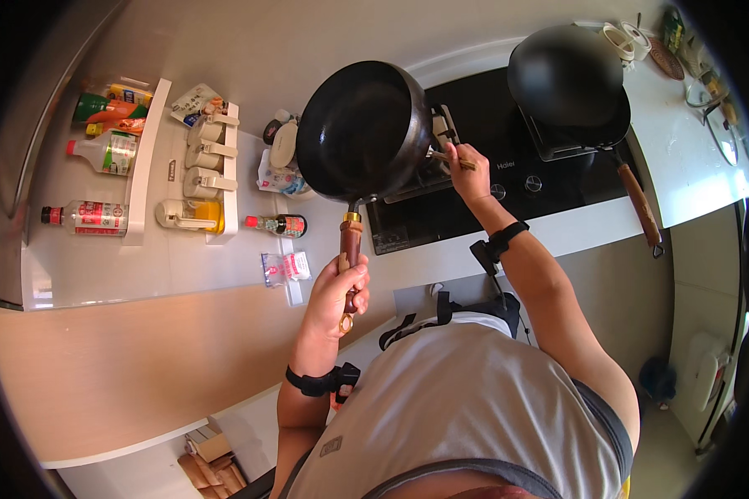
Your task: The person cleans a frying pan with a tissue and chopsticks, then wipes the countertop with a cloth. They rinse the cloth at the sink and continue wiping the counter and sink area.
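Note:
A black wok (356, 131) is held up in front of me, its dark inside facing me and no food seen in it. My left hand (340, 290) grips its long reddish-brown wooden handle (350, 243), which has a brass collar and a ring at the end. Beside the wok's right wall, my right hand (470, 171) closes around a short wooden handle (459, 160) that meets the wok at a metal fitting. The wok hides part of the left burner of the black gas hob (437, 218).
A second dark pan (624, 118) sits on the right burner, its wooden handle (640, 206) jutting past the counter edge; a round dark surface (565, 75) covers most of it. Left stand a soy sauce bottle (290, 225), seasoning jars (205, 156), an oil jug (190, 214) and several bottles (109, 153).

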`<state>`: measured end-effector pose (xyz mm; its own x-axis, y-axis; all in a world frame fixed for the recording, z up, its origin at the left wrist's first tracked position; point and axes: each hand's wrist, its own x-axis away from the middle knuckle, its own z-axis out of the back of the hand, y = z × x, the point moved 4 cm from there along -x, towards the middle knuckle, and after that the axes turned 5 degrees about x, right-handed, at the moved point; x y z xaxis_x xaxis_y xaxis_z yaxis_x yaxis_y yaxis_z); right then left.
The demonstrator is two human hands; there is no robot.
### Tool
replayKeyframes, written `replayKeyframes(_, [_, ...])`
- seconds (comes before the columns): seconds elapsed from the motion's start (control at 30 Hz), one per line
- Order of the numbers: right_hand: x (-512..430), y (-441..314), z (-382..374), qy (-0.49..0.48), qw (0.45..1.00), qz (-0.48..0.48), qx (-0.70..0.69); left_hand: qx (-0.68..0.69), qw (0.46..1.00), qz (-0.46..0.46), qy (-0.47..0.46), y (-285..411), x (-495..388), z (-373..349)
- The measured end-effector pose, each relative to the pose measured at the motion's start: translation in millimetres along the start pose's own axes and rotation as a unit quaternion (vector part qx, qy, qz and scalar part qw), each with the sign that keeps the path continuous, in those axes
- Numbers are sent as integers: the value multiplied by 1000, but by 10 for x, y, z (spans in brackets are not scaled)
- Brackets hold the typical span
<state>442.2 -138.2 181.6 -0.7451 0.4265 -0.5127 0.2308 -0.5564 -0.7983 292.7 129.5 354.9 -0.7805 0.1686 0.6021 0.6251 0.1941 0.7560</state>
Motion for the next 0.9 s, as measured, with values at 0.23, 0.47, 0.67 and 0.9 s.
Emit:
replayKeyframes(0.23, [-326,-55,-203,-57,998,15,24,0,1000,4,-1,8,5,37])
replayKeyframes(0.47, [-476,212,-295,-50,978,-203,0,2,1000,7,20,-5,4,54])
replayKeyframes(0.67, [-360,403,-313,6,961,-276,-23,10,1000,-4,4,0,14,33])
replayKeyframes(0.9, [-91,358,-523,7,943,-326,-73,2,1000,4,3,-8,-16,32])
